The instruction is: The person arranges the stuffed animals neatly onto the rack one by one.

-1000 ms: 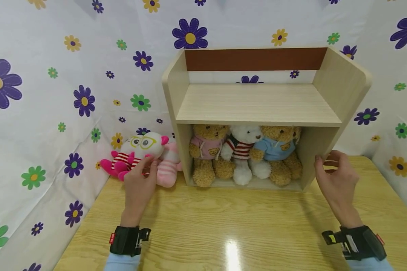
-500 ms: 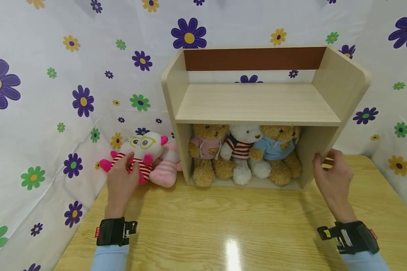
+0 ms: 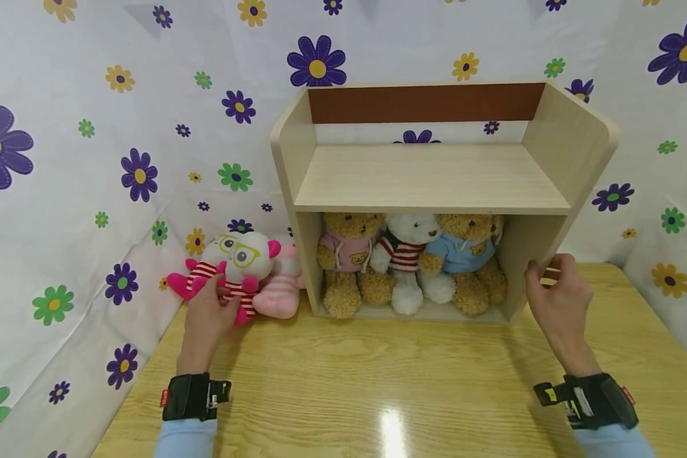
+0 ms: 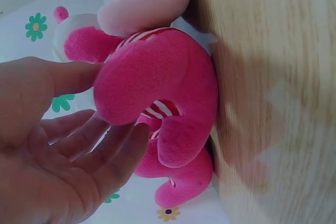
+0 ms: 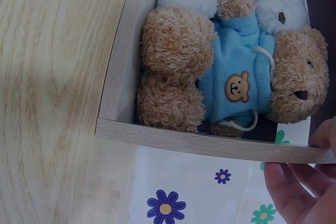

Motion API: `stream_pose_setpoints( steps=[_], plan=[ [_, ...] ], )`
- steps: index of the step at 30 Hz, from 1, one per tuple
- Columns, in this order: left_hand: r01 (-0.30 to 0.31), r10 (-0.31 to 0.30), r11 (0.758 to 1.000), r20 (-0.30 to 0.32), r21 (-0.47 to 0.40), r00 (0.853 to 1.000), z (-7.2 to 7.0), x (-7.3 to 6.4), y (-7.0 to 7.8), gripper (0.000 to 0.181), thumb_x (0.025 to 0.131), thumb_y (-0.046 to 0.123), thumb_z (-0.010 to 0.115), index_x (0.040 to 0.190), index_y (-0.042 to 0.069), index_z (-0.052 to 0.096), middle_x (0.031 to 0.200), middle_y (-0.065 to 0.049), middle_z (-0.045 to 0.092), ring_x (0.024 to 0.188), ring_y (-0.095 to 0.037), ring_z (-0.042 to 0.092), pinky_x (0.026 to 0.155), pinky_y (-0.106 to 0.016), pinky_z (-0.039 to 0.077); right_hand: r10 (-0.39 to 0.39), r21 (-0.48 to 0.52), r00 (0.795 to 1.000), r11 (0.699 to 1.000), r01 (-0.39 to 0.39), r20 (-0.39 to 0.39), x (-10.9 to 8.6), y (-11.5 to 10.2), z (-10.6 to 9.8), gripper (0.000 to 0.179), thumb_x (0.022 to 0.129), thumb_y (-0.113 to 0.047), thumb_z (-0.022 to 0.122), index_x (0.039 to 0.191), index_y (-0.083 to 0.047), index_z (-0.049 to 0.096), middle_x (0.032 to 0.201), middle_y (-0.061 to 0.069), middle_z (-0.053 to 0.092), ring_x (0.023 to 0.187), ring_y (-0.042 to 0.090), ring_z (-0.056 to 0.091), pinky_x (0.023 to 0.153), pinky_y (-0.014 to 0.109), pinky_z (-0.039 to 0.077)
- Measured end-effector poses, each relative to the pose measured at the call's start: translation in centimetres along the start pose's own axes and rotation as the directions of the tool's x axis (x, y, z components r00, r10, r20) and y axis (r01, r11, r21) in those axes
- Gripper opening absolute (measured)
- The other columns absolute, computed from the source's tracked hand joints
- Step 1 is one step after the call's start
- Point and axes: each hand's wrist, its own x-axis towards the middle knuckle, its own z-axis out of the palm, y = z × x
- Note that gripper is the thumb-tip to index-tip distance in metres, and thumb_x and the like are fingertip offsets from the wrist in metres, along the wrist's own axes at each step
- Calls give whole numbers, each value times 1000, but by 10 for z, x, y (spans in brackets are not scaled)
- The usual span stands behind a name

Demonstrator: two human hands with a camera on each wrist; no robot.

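Note:
My left hand (image 3: 206, 327) grips a pink limb of a plush toy (image 3: 242, 294) with a white head, yellow glasses and a red-striped body. In the left wrist view, my thumb and fingers lie on either side of the plush toy's pink limb (image 4: 131, 80). Behind it, more striped body and pink feet show, seemingly of a second similar toy (image 3: 200, 275). A pale pink plush (image 3: 278, 294) leans beside them. With my right hand (image 3: 561, 312) I hold the right side panel of a wooden shelf (image 3: 435, 178), thumb inside and fingers outside, as the right wrist view shows.
Three teddy bears sit in the lower compartment: one in a pink hoodie (image 3: 352, 254), a white one in stripes (image 3: 405, 254) and one in a blue hoodie (image 3: 464, 254). The shelf stands on a wooden table (image 3: 378, 375) before a flowered cloth (image 3: 63, 222).
My left hand moved left from the pale pink plush to the striped toy, whose white head has since tipped down and right. My right hand stays on the side panel.

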Motion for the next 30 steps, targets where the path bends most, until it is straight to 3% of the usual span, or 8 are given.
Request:
stream_pose_setpoints(
  steps=[4, 6, 8, 12, 18, 24, 26, 30],
  plan=[
    [1, -1, 1000, -24, 18, 1000, 3, 4, -1, 62, 96, 20, 69, 147, -6, 44, 115, -27, 61, 106, -41, 57, 93, -56, 49, 16, -22, 1000, 1000, -16, 16, 1, -1, -1, 20, 91, -7, 65, 99, 11, 61, 93, 28, 72, 72, 1, 70, 67, -8, 33],
    [20, -19, 1000, -33, 15, 999, 6, 5, -2, 66, 95, 22, 71, 148, -5, 44, 121, -29, 56, 112, -42, 52, 97, -58, 47, 27, -29, 999, 999, -27, 25, 1, -1, -1, 20, 91, -8, 65, 99, 10, 61, 93, 27, 72, 71, 5, 71, 66, -8, 33],
    [36, -36, 999, -37, 3, 999, 9, 6, -3, 69, 94, 24, 72, 150, -4, 42, 127, -30, 51, 118, -43, 47, 102, -61, 44, 32, -21, 999, 999, -31, 35, 2, -2, 0, 20, 91, -8, 65, 98, 11, 60, 92, 27, 71, 72, -7, 67, 66, -8, 33],
    [47, -48, 999, -35, -27, 998, 12, 8, -7, 74, 94, 26, 74, 154, -1, 39, 136, -31, 47, 122, -44, 44, 108, -63, 42, 38, -12, 998, 999, -37, 42, 3, -2, 0, 20, 91, -8, 64, 97, 11, 59, 89, 28, 70, 81, -38, 39, 65, -8, 32],
    [34, -34, 999, 5, 38, 999, 11, 13, -12, 79, 93, 36, 73, 153, -4, 39, 137, -33, 50, 123, -47, 47, 107, -64, 44, 39, -11, 998, 999, -38, 50, 4, -1, 0, 21, 92, -8, 64, 98, 11, 59, 89, 29, 69, 80, -39, 39, 66, -8, 32],
    [67, -76, 995, 122, 74, 990, 10, 17, -15, 84, 96, 44, 68, 155, -4, 33, 148, -34, 48, 132, -51, 49, 112, -64, 40, 35, -29, 998, 999, -34, 55, 4, 0, -1, 20, 91, -7, 64, 98, 10, 58, 88, 28, 69, 79, -38, 40, 66, -8, 31],
    [77, -89, 994, 158, 79, 983, 10, 17, -15, 86, 96, 46, 66, 157, -3, 30, 151, -34, 45, 134, -52, 48, 113, -64, 39, 32, -47, 998, 998, -30, 56, 3, 0, -2, 19, 91, -7, 64, 97, 10, 58, 86, 27, 69, 74, -22, 58, 66, -8, 30],
    [86, -106, 991, 199, 106, 974, 10, 17, -15, 87, 97, 48, 64, 158, -3, 27, 154, -34, 42, 135, -54, 46, 114, -65, 38, 33, -65, 997, 998, -28, 73, 4, -1, -4, 20, 91, -7, 65, 96, 10, 58, 86, 27, 69, 76, 35, 75, 66, -8, 29]
  ],
)
